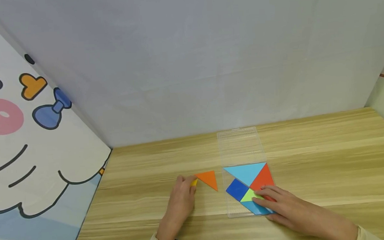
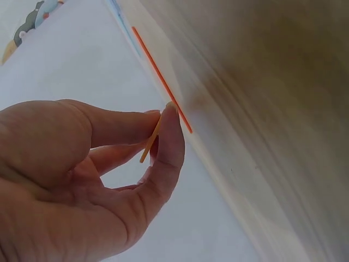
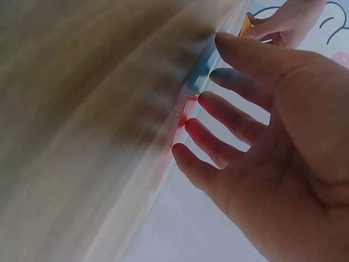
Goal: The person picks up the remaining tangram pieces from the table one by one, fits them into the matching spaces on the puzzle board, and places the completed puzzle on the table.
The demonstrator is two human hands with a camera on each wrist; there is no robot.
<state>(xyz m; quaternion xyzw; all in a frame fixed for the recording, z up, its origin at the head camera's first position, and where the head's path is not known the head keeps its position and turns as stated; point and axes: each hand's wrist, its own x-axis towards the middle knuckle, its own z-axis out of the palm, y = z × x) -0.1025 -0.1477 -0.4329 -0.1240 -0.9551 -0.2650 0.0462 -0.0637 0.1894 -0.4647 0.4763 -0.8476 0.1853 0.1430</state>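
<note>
My left hand [image 1: 180, 198] pinches a small yellow tangram piece [image 1: 194, 182] between thumb and fingers; the left wrist view shows the thin edge of this piece [image 2: 147, 148]. Just right of it, an orange triangle [image 1: 210, 179] lies on the table. Fingers of my right hand [image 1: 289, 209], spread and fairly straight, rest on tangram pieces in a clear tray [image 1: 240, 146]. These are a light blue triangle [image 1: 249, 172], a red triangle [image 1: 262, 179], a dark blue square [image 1: 237, 189], a green triangle [image 1: 247, 196] and a blue piece [image 1: 252, 207]. The right fingers partly cover the red, green and blue ones.
The wood-grain table [image 1: 327, 156] runs to a pale cloth wall [image 1: 209, 79] at the back. A panel with cartoon drawings [image 1: 50, 160] borders the left side. The tray's transparent far half extends toward the back edge.
</note>
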